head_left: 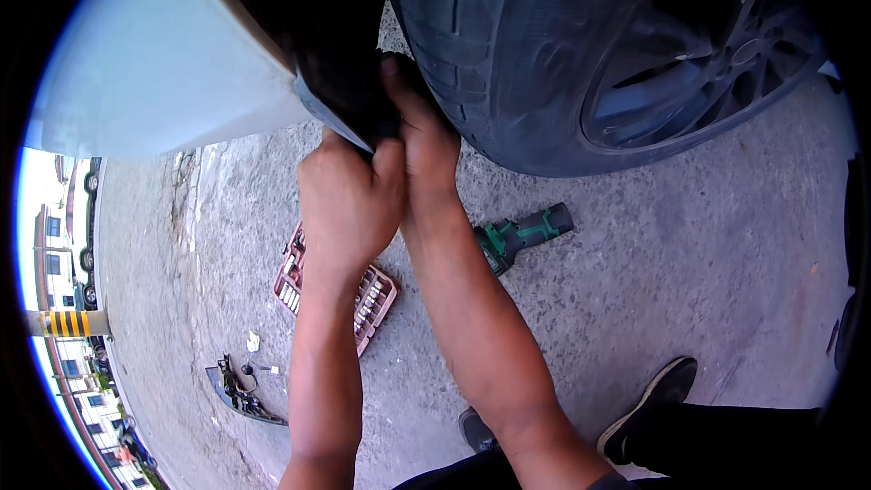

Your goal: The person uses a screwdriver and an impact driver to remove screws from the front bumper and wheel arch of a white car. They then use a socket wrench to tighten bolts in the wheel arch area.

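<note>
A white bumper (181, 63) curves down at the upper left, ending in a pointed lower corner beside a black wheel arch liner (340, 45). My left hand (349, 195) is closed at this corner, with its fingers curled over the lower edge. Close against it, my right hand (428, 141) grips the black liner, its thumb pointing up along it. Most of the right fingers are hidden behind the dark plastic. The car's tyre (463, 45) stands just right of my right hand, with a grey spoked wheel rim (726, 63).
A green and black cordless power tool (522, 234) lies on the concrete, partly behind my right forearm. Beneath my left forearm is an open reddish socket set case (376, 304). A dark curved part with wiring (240, 392) rests at lower left. My shoe (649, 404) is at lower right.
</note>
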A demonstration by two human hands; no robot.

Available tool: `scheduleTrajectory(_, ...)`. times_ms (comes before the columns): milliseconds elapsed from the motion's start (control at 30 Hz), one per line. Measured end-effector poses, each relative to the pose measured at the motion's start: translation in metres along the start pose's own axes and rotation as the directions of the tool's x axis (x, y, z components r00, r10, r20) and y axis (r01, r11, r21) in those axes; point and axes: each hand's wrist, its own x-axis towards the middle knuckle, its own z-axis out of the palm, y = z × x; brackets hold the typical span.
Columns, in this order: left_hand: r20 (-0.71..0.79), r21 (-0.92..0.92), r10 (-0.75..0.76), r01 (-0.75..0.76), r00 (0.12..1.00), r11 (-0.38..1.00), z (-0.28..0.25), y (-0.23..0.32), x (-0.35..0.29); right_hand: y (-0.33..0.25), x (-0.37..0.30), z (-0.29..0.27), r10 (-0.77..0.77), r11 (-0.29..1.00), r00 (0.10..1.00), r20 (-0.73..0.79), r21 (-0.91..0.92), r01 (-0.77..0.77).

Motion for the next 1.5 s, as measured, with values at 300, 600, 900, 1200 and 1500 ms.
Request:
scheduleTrajectory(300, -0.023, 0.006, -0.014, 0.014, 1.0, 1.0, -0.001, 0.005, -0.001, 0.013, 0.01, -0.007, -0.022, 1.0, 1.0, 0.016, 0.016, 0.021)
scheduleTrajectory(600, -0.034, 0.002, 0.008, -0.008, 0.999, 1.0, 0.0, 0.001, -0.002, 0.015, 0.003, -0.013, -0.057, 0.998, 0.996, 0.061, 0.035, 0.055)
scheduleTrajectory(900, -0.012, -0.003, 0.037, -0.037, 0.999, 0.999, -0.004, 0.004, -0.002, 0.007, 0.004, -0.006, 0.045, 0.997, 0.998, 0.041, 0.062, -0.048)
scheduleTrajectory(1200, 0.0, 0.044, 0.031, -0.031, 1.0, 0.999, -0.004, 0.003, -0.001, 0.003, 0.002, 0.002, 0.045, 0.993, 0.998, -0.035, 0.106, -0.041)
scheduleTrajectory(1500, 0.006, 0.01, 0.001, -0.001, 1.0, 1.0, -0.002, 0.004, -0.001, 0.011, 0.011, -0.005, 0.09, 0.992, 0.996, -0.018, 0.094, -0.088)
